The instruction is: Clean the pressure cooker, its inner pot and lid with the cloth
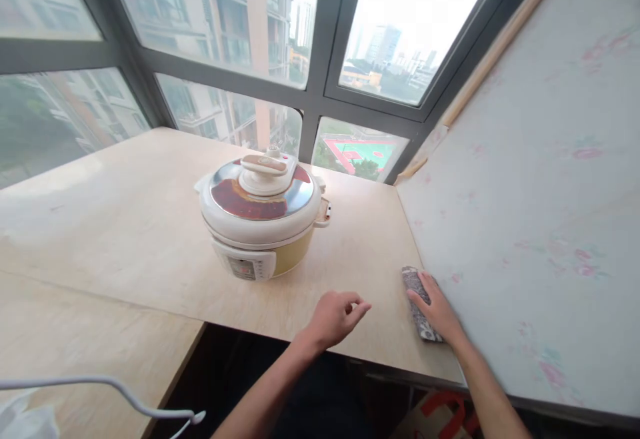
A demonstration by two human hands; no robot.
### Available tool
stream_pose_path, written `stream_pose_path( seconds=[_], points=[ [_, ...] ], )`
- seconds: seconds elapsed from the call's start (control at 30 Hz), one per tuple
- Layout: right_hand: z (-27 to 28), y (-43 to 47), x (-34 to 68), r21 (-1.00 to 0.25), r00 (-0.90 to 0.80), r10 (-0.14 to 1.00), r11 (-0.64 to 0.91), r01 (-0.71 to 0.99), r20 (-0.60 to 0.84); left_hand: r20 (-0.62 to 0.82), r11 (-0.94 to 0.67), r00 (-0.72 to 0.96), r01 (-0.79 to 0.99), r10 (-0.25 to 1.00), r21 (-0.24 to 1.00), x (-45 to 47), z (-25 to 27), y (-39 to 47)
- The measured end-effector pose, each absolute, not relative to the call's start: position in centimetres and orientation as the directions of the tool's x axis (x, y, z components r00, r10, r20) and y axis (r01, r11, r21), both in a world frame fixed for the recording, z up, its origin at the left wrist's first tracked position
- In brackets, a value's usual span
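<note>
My right hand [437, 309] rests over a folded grey-brown patterned cloth [416, 305] near the table's right edge, by the wall. Its thumb lies across the top of the cloth and its fingers reach along the far side. My left hand [337, 319] hovers above the front edge of the table, its fingers loosely curled in towards the thumb with nothing in them. Beyond it stands a white and yellow electric pressure cooker [263, 215], lid on, its control panel facing me. Neither hand touches the cooker.
The pale wooden tabletop [125, 225] runs back to dark-framed windows [320, 59]. A wall with floral paper [525, 192] bounds the right side. At lower left a white cable [100, 380] crosses the other board. Below the front edge is a bag with red handles [445, 412].
</note>
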State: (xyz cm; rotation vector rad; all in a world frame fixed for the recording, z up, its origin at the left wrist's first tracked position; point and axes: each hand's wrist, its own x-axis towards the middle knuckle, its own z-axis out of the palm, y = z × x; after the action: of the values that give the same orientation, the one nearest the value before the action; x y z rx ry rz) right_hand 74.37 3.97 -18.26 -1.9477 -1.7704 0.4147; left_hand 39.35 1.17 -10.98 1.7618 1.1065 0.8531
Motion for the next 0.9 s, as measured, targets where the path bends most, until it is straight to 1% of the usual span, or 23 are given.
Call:
stream_pose_path(
  seconds=[0.07,0.1,0.17,0.2,0.27,0.33,0.37,0.4,0.47,0.53,0.6,0.67,0.7,0.77,0.83,0.87,0.9],
  points=[
    [-17.6,4.6,73.7,-0.495,0.137,0.986,-0.076,0.866,0.09,0.12,-0.215,0.289,0.323,0.95,0.922,35.7,-9.0,1.2],
    [-17.0,5.1,73.0,-0.49,0.151,0.982,-0.079,0.868,0.109,0.113,-0.205,0.298,0.297,0.948,0.933,33.8,-8.0,1.1],
    [-15.5,6.2,70.7,-0.529,0.18,0.972,-0.074,0.845,0.152,0.081,-0.178,0.407,0.206,0.91,0.962,30.3,-6.2,0.6],
    [-14.5,6.8,69.2,-0.575,0.187,0.968,-0.057,0.816,0.169,0.101,-0.19,0.459,0.151,0.883,0.97,28.8,-5.5,0.2],
    [-12.1,8.0,65.5,-0.704,0.188,0.968,-0.015,0.71,0.169,0.148,-0.208,0.486,0.071,0.862,0.976,26.2,-4.2,-0.5],
    [-9.6,9.1,61.5,-0.822,0.15,0.966,0.09,0.562,0.209,0.158,-0.178,0.441,0.003,0.884,0.984,24.1,-3.4,-1.1],
    [-8.4,9.6,59.5,-0.857,0.162,0.964,0.101,0.505,0.209,0.143,-0.142,0.409,-0.033,0.901,0.989,23.1,-3.1,-1.2],
    [-7.4,10.0,57.8,-0.871,0.205,0.959,0.073,0.486,0.195,0.129,-0.107,0.369,-0.078,0.921,0.991,22.1,-2.9,-1.2],
    [-5.8,10.7,54.7,-0.887,0.291,0.923,0.099,0.451,0.251,0.129,-0.09,0.237,-0.17,0.963,0.981,19.9,-2.5,-0.8],
    [-5.0,11.5,52.3,-0.914,0.309,0.907,0.16,0.372,0.285,0.176,-0.174,-0.01,-0.222,0.984,0.959,17.5,-2.3,0.3],
    [-4.7,12.5,50.4,-0.956,0.26,0.935,0.184,0.229,0.242,0.217,-0.284,-0.3,-0.202,0.929,0.937,15.1,-2.2,1.9],
    [-4.7,13.5,48.7,-0.99,0.183,0.974,0.13,0.049,0.136,0.219,-0.345,-0.496,-0.177,0.84,0.922,13.1,-2.2,4.2],
    [-4.7,13.9,47.8,-0.996,0.142,0.987,0.083,-0.04,0.077,0.206,-0.367,-0.548,-0.2,0.811,0.908,12.3,-2.2,5.6],
    [-4.9,14.5,45.9,-0.982,0.068,0.997,-0.012,-0.189,-0.025,0.129,-0.386,-0.593,-0.329,0.795,0.862,11.2,-2.3,8.4],
    [-5.0,14.6,44.2,-0.955,0.009,0.997,-0.067,-0.289,-0.072,-0.025,-0.332,-0.586,-0.493,0.81,0.804,10.6,-2.4,11.3],
    [-5.1,14.6,43.4,-0.942,-0.009,0.997,-0.079,-0.327,-0.08,-0.09,-0.293,-0.568,-0.546,0.818,0.785,10.6,-2.5,12.6],
    [-5.2,14.5,42.7,-0.93,-0.011,0.996,-0.083,-0.358,-0.085,-0.121,-0.262,-0.546,-0.571,0.829,0.778,10.6,-2.6,13.8]
  ],
)
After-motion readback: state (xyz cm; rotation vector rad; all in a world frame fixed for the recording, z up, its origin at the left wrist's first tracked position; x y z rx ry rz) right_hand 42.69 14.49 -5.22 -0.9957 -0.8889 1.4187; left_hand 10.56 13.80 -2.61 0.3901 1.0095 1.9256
